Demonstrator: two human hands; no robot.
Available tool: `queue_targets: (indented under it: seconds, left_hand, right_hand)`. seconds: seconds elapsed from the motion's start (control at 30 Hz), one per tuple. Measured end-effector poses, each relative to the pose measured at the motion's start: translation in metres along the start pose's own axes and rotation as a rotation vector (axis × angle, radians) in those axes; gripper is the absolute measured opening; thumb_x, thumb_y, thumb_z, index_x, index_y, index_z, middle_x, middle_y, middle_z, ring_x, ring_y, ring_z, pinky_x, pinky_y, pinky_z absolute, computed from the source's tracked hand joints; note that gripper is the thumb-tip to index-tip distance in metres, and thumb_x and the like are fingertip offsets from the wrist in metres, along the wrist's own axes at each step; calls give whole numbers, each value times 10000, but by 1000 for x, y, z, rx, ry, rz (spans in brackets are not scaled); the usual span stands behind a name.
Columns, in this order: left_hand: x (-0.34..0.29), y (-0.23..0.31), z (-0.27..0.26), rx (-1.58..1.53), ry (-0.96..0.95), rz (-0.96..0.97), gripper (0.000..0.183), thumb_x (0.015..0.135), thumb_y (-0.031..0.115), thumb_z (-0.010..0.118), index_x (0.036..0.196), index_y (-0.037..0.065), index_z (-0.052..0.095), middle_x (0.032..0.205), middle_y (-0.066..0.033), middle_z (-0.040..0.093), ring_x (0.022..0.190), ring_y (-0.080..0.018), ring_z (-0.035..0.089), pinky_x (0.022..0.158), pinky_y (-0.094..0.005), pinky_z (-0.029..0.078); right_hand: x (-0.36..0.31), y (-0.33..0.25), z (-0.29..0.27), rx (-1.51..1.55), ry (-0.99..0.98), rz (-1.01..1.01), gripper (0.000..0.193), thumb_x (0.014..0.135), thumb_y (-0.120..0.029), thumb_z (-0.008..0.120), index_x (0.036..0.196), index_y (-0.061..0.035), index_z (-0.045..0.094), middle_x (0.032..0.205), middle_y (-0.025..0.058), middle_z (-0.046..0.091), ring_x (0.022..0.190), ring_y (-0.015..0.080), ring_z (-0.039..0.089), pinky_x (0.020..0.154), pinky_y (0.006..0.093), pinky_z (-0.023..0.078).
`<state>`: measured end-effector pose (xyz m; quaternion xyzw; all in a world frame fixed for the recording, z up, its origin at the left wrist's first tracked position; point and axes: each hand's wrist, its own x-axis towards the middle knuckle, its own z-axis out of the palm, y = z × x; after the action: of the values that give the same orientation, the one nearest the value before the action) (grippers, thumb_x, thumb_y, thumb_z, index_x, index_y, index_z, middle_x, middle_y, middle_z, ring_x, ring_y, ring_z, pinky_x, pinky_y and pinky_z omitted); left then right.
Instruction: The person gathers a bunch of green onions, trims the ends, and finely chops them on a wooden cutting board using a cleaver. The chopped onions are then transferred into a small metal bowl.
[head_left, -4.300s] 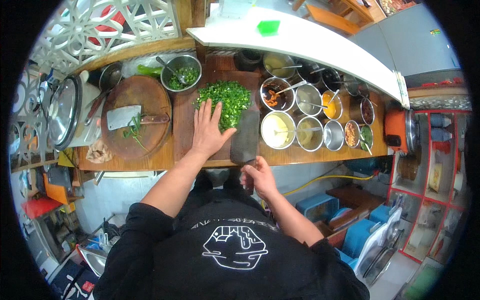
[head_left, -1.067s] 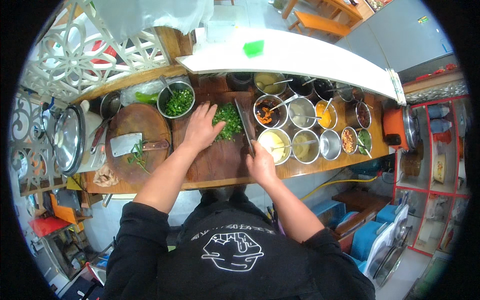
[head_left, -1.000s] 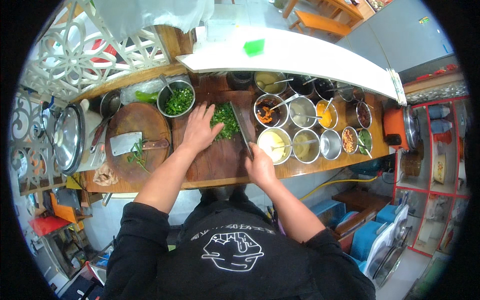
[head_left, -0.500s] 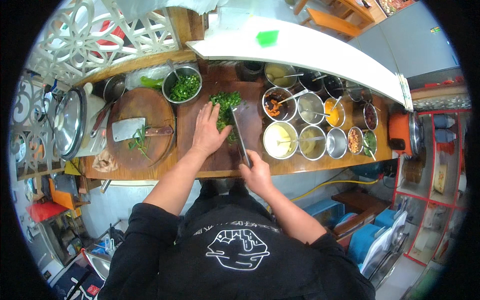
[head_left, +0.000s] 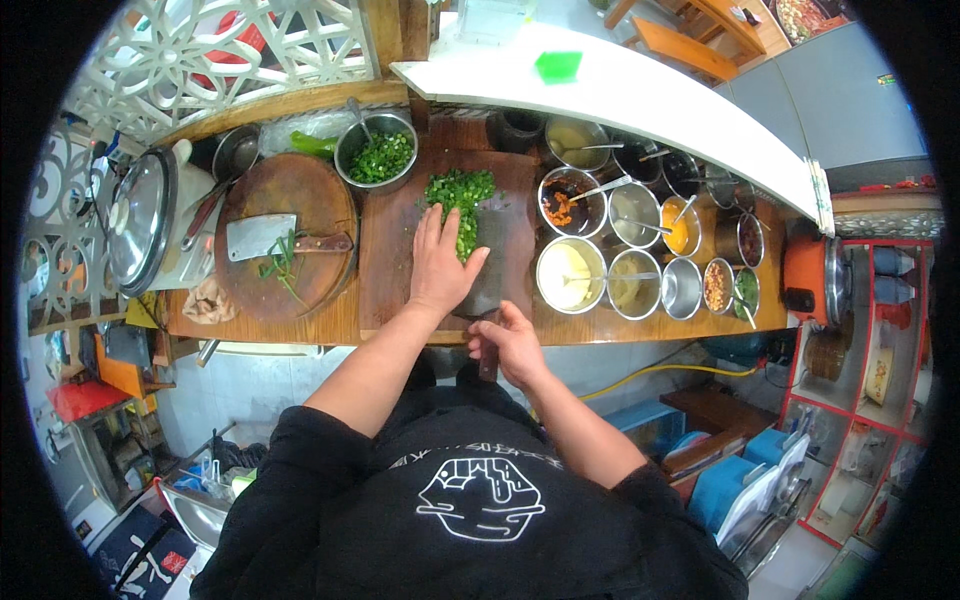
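On the rectangular cutting board [head_left: 385,270] lies a pile of finely chopped green herbs or scallions [head_left: 462,188]. My left hand [head_left: 441,272] rests against the near left side of the pile, fingers stretched out and thumb apart, holding nothing. My right hand [head_left: 515,345] is closed round the brown handle of a knife [head_left: 488,362] at the board's near edge. Its broad grey blade [head_left: 487,283] appears to lie nearly flat beside the greens, partly blurred into the board's colour. A steel bowl [head_left: 345,172] of chopped greens with a spoon stands just behind the board, to the left.
Left of the board is a round chopping block [head_left: 240,200] with a cleaver [head_left: 260,237] and green stalks [head_left: 287,270] on it. A large lidded pot [head_left: 140,225] stands further left. Several steel bowls of ingredients [head_left: 570,275] fill the right side, under a white ledge [head_left: 620,90].
The knife has turned from an edge-down tilt to lying flatter, and its handle has come nearer me. My left hand has shifted slightly right and nearer. The whole view has moved a little.
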<state>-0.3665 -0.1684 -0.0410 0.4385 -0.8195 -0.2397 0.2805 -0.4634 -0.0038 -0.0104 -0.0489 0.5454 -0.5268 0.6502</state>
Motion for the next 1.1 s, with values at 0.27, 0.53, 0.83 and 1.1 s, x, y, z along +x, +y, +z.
queue_targets:
  seconds: [0.27, 0.53, 0.83, 1.1]
  left_hand:
    - [-14, 7, 6, -95, 76, -71, 665, 942, 258, 758, 1486, -38, 516, 1566, -326, 439, 1460, -508, 409, 1226, -565, 342]
    - [-11, 36, -25, -123, 129, -22, 605, 952, 203, 739, 1462, -49, 530, 1554, -321, 455, 1450, -506, 424, 1216, -566, 351]
    - [80, 18, -87, -13, 268, -43, 555, 950, 197, 732, 1410, -67, 567, 1478, -357, 516, 1374, -518, 501, 1170, -556, 411]
    - [144, -48, -80, 95, 159, -221, 428, 980, 240, 691, 1308, -32, 659, 1324, -297, 631, 1257, -476, 598, 1079, -551, 477]
  right_hand:
    - [6, 10, 11, 49, -118, 88, 222, 1018, 9, 632, 1221, -50, 566, 986, 101, 704, 797, 196, 704, 713, 345, 627]
    - [-22, -12, 13, 56, -177, 88, 244, 1002, 8, 655, 1226, -46, 575, 1015, 105, 702, 812, 198, 703, 748, 356, 632]
    - [17, -95, 91, 25, -312, 16, 207, 999, -4, 608, 1197, -16, 550, 975, 135, 688, 740, 201, 684, 652, 372, 619]
    - [60, -129, 140, 86, -259, 24, 153, 988, -13, 601, 1091, -22, 488, 860, 143, 663, 633, 215, 668, 528, 371, 588]
